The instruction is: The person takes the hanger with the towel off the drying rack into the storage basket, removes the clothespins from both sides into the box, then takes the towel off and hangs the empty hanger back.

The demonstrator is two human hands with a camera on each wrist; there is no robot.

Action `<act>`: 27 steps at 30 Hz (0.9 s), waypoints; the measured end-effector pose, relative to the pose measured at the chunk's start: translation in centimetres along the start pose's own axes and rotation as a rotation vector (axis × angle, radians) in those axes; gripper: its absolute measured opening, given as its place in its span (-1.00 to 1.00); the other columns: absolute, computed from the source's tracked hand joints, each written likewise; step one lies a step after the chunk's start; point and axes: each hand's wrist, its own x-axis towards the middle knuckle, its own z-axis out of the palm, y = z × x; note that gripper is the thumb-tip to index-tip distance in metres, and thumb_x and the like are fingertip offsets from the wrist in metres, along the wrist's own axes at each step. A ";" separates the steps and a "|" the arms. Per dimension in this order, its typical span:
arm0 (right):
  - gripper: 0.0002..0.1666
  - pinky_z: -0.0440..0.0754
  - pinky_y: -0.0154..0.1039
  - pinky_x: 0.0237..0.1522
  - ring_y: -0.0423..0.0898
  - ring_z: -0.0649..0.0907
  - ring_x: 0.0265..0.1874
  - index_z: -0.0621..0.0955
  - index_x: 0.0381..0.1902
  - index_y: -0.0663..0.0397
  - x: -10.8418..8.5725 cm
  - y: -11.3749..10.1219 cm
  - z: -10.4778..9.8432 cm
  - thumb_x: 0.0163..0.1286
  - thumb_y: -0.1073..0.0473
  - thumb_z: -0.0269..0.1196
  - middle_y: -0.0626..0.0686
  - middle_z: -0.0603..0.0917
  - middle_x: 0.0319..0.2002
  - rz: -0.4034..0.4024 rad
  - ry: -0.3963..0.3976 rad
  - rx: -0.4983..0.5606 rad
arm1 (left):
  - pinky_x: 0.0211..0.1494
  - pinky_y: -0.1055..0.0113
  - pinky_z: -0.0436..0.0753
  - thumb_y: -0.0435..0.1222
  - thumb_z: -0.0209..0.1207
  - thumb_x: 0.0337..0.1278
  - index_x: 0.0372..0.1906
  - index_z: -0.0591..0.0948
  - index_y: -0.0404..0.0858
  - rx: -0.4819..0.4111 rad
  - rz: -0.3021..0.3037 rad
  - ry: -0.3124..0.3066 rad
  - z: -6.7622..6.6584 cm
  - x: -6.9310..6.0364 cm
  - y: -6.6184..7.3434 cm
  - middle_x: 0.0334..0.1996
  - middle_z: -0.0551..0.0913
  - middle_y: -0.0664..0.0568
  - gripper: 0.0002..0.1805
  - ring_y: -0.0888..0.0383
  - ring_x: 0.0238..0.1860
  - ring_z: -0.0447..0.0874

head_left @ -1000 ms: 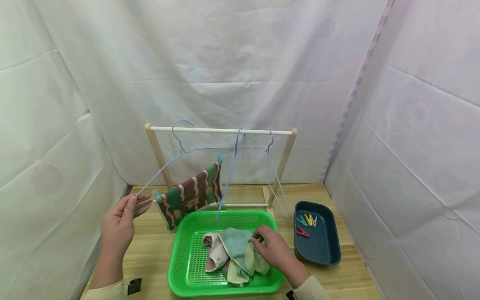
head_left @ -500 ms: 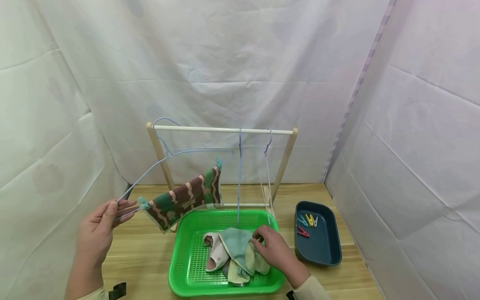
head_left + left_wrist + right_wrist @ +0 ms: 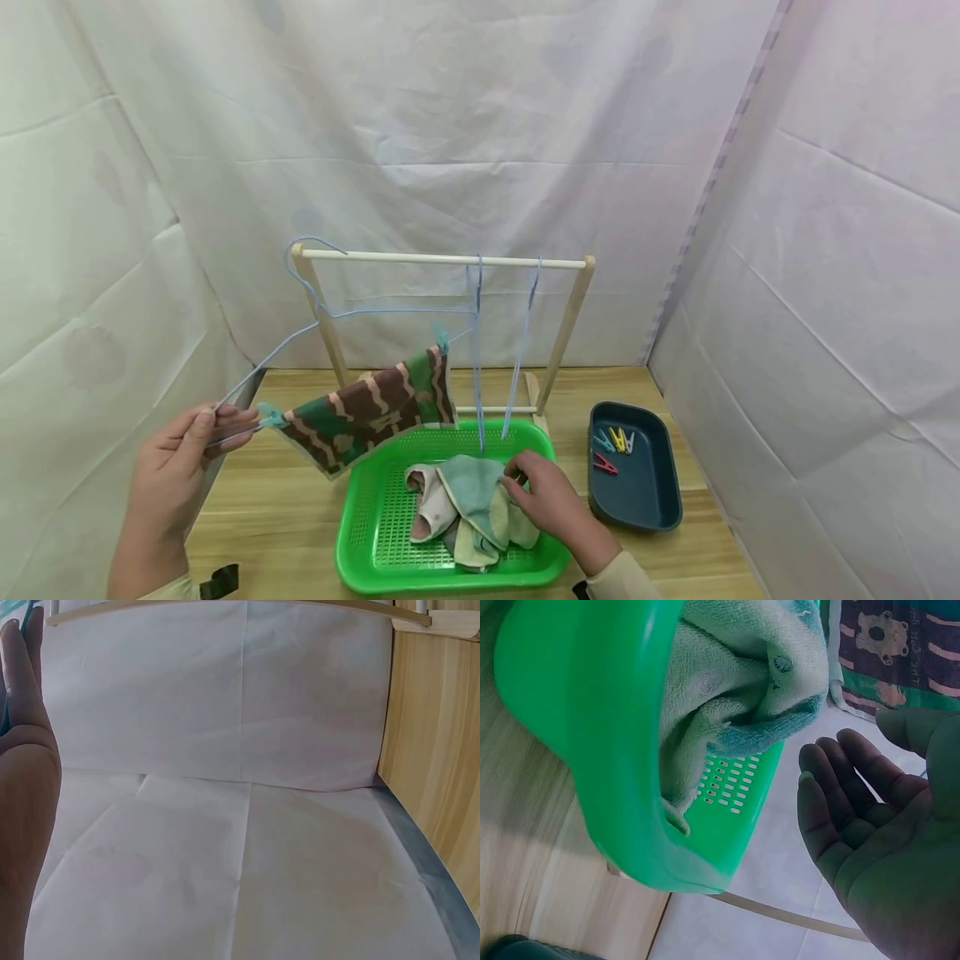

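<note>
Left hand point(image 3: 171, 467), grip pinching one hanger point(image 3: 320, 312) of three (bearing two pegs point(image 3: 272, 415), one cloth point(image 3: 375, 408)); right hand point(image 3: 553, 496), grip apart

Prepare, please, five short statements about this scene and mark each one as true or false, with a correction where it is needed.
1. The left grip holds a blue hanger with a brown and green cloth fastened to it. True.
2. Only one clothespin fastens this cloth. False: two teal clothespins fasten it.
3. A red clothespin lies in the dark tray, to the right of the green basket in the head view. True.
4. The green basket is empty. False: some cloths lie in it.
5. The right grip holds nothing. True.
</note>
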 end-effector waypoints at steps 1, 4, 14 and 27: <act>-0.87 0.78 -0.23 -0.18 -0.27 0.67 -0.20 0.72 -0.09 -0.06 0.0 -0.1 -0.1 0.67 0.03 0.38 -0.20 0.65 -0.15 0.002 -0.001 0.000 | 0.10 0.21 0.84 -0.57 -0.23 0.79 0.14 0.50 -0.86 -0.024 0.006 -0.013 0.0 0.0 0.0 -0.01 0.87 -0.22 -0.63 0.02 0.06 0.91; -0.85 0.77 -0.23 -0.17 -0.28 0.67 -0.19 0.72 -0.08 -0.06 0.0 -0.3 -0.2 0.67 0.02 0.38 -0.21 0.65 -0.14 0.000 0.001 -0.005 | 0.10 0.19 0.85 -0.64 -0.29 0.75 0.13 0.52 -0.85 -0.120 0.032 -0.059 -0.1 0.0 -0.2 0.00 0.85 -0.30 -0.62 -0.03 0.07 0.90; -0.93 0.75 -0.24 -0.21 -0.29 0.67 -0.21 0.72 -0.10 -0.11 -0.1 -1.2 -0.6 0.64 0.09 0.42 -0.24 0.66 -0.17 -0.028 0.051 -0.008 | 0.11 0.19 0.85 -0.70 -0.37 0.70 0.12 0.50 -0.87 -0.204 0.091 -0.182 -0.1 0.0 -1.1 0.01 0.84 -0.33 -0.60 -0.03 0.07 0.90; -0.90 0.73 -0.25 -0.24 -0.30 0.66 -0.22 0.75 -0.05 -0.05 -0.4 -1.1 -1.2 0.70 0.08 0.35 -0.25 0.67 -0.16 -0.013 0.062 0.024 | 0.14 0.29 0.84 -0.67 -0.33 0.73 0.16 0.63 -0.62 -0.042 -0.030 -0.248 -0.1 -1.1 -2.3 -0.03 0.87 -0.10 -0.54 0.11 0.03 0.90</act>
